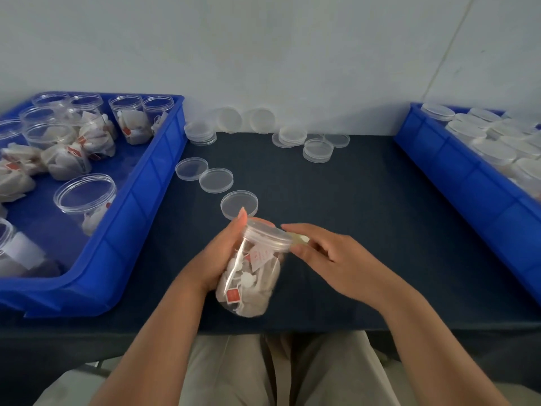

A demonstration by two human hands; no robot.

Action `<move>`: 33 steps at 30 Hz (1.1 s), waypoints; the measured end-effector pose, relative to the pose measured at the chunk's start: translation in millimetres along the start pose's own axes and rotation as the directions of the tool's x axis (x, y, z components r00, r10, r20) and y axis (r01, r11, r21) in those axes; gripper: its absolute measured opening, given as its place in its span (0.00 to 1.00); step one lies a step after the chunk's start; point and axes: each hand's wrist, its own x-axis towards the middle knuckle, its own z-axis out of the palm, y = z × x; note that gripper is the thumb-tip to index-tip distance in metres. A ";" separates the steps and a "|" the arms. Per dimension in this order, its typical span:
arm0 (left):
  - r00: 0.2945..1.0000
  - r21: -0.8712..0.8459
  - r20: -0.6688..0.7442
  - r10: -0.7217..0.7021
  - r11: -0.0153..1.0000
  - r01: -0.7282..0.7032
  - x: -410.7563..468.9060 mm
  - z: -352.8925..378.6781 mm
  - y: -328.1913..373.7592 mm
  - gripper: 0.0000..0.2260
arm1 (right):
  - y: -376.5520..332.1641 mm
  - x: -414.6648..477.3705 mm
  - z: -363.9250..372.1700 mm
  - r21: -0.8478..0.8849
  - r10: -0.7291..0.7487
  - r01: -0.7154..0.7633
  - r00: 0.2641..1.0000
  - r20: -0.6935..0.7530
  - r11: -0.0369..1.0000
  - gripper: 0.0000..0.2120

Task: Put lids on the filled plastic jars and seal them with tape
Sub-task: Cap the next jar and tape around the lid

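A clear plastic jar (248, 276) filled with tea bags is tilted above the table's front edge, its lid (268, 234) on top. My left hand (225, 250) grips the jar's left side, fingers curled round it. My right hand (325, 253) is at the lid's right rim, thumb and fingers pinching a small yellowish strip, apparently tape (300, 239), against the rim. Several loose clear lids (239, 204) lie on the dark table behind the jar.
A blue bin (140, 200) at left holds several open filled jars (85, 200). A second blue bin (456, 171) at right holds several lidded jars (494, 150). More lids (318, 150) are stacked near the white wall. The dark cloth (351, 215) covers the table.
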 end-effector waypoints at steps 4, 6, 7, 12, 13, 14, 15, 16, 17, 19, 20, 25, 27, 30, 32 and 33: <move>0.993 0.043 -0.109 0.040 0.998 -0.036 -2.0 2.3 -6.1 0.37 | -7.7 1.7 7.7 0.036 -0.006 0.008 0.998 -0.059 0.999 0.25; 0.957 0.284 -0.214 0.195 0.950 -0.130 -8.4 3.6 2.0 0.26 | -8.1 -0.8 10.2 0.026 0.006 -0.004 0.996 -0.085 1.000 0.23; 0.924 0.409 -0.255 0.285 0.898 -0.164 -11.3 2.5 7.3 0.20 | -8.7 -2.0 10.9 0.017 0.021 -0.019 0.995 -0.099 1.000 0.22; 0.933 0.676 -0.220 0.284 0.734 -0.064 -22.0 18.9 22.2 0.27 | -20.3 -7.1 17.2 -0.050 -0.017 0.008 0.982 -0.188 0.999 0.20; 0.917 0.696 -0.258 0.305 0.717 -0.043 -22.8 24.9 20.6 0.33 | -23.3 -8.4 19.3 -0.052 -0.044 0.034 0.978 -0.202 0.998 0.19; 0.890 0.703 -0.302 0.341 0.711 -0.034 -22.4 29.5 19.4 0.35 | -25.4 -9.3 21.2 -0.043 -0.050 0.042 0.976 -0.212 0.998 0.18; 0.865 0.695 -0.337 0.372 0.718 -0.038 -21.1 32.0 18.1 0.33 | -26.3 -9.9 22.5 -0.011 -0.030 0.029 0.976 -0.216 1.000 0.16; 0.850 0.679 -0.356 0.387 0.733 -0.050 -20.2 33.0 18.0 0.32 | -25.9 -10.0 23.0 0.035 0.000 0.007 0.979 -0.205 0.999 0.14; 0.845 0.664 -0.362 0.394 0.745 -0.062 -19.8 32.4 18.2 0.30 | -24.7 -10.0 22.5 0.071 0.022 -0.009 0.983 -0.181 0.997 0.12; 0.843 0.650 -0.363 0.397 0.756 -0.077 -19.6 29.9 18.1 0.29 | -21.2 -9.6 19.5 0.078 0.030 -0.020 0.991 -0.131 0.997 0.07; 0.844 0.643 -0.358 0.399 0.761 -0.087 -19.2 29.5 17.9 0.29 | -19.7 -10.0 17.2 0.068 0.024 -0.016 0.993 -0.114 0.998 0.07; 0.850 0.588 -0.358 0.386 0.801 -0.116 -14.4 28.0 19.7 0.29 | -19.3 -9.9 7.4 -0.001 -0.019 0.019 0.997 -0.071 1.000 0.10; 0.861 0.586 -0.335 0.382 0.800 -0.127 -14.7 26.7 19.4 0.30 | -18.0 -7.1 9.0 -0.047 0.019 -0.024 0.995 -0.103 0.999 0.10; 0.870 0.628 -0.303 0.390 0.768 -0.126 -14.3 28.3 18.3 0.33 | -21.6 -3.4 13.1 -0.148 0.079 -0.104 0.983 -0.165 0.984 0.11; 0.852 0.661 -0.336 0.402 0.745 -0.091 -12.0 32.3 16.4 0.33 | -24.0 -0.5 13.6 -0.209 0.110 -0.148 0.977 -0.183 0.967 0.11; 0.839 0.676 -0.357 0.410 0.734 -0.071 -11.3 35.3 15.3 0.33 | -24.7 1.1 13.3 -0.229 0.135 -0.176 0.974 -0.184 0.957 0.11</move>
